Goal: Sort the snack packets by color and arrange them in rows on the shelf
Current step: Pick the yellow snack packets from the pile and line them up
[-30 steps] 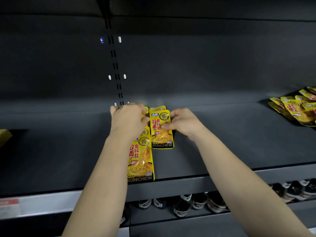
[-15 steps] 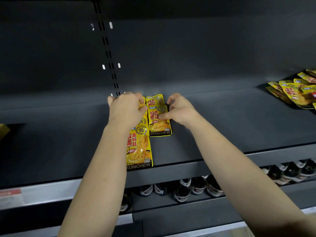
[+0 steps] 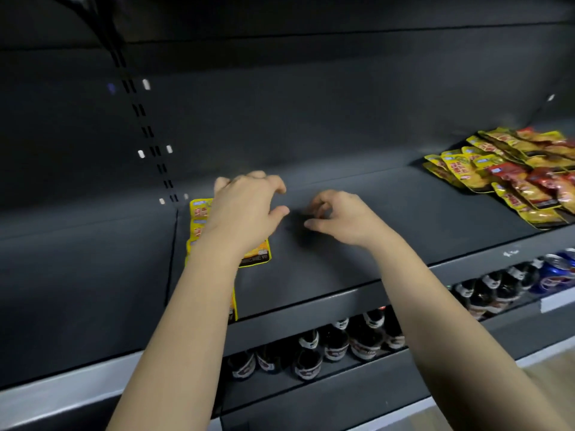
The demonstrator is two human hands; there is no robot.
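Dark shelf (image 3: 404,213) beside the yellow row (image 3: 199,213) is seemingly being reserved for mixed pile (image 3: 510,181) yellows; left hand (image 3: 245,209) and right hand (image 3: 345,216) fingers loosely curled, empty.

Dim grey back panel (image 3: 311,104), slotted upright (image 3: 146,132), bottles (image 3: 364,343) ranged underneath.

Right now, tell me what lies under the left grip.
Yellow snack packets lie on the shelf under the left grip; their left edges and a bottom corner show. Grip and forearm cover the rest, so their count is unclear.
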